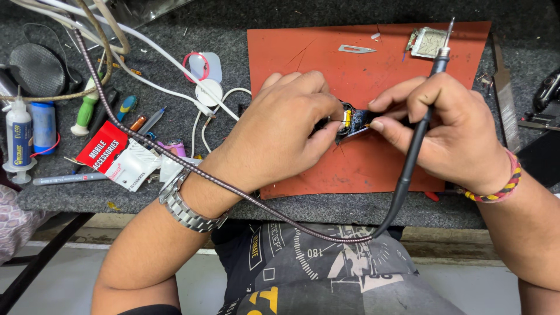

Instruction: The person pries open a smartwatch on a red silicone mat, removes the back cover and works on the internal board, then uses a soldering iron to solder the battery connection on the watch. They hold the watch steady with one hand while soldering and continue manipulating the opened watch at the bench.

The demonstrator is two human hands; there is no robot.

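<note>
My left hand pinches a small dark electronic device with an exposed yellow and blue part, held over an orange-red work mat. My right hand grips the device's right end with thumb and forefinger while a black soldering iron rests across its fingers, tip pointing up and away. The iron's braided cord loops under my left wrist, which wears a metal watch. A woven bracelet circles my right wrist.
A small blade and a small display module lie on the mat's far side. Left of the mat are white cables, a red packet, screwdrivers, a syringe tube and a round white pad. A metal ruler lies right.
</note>
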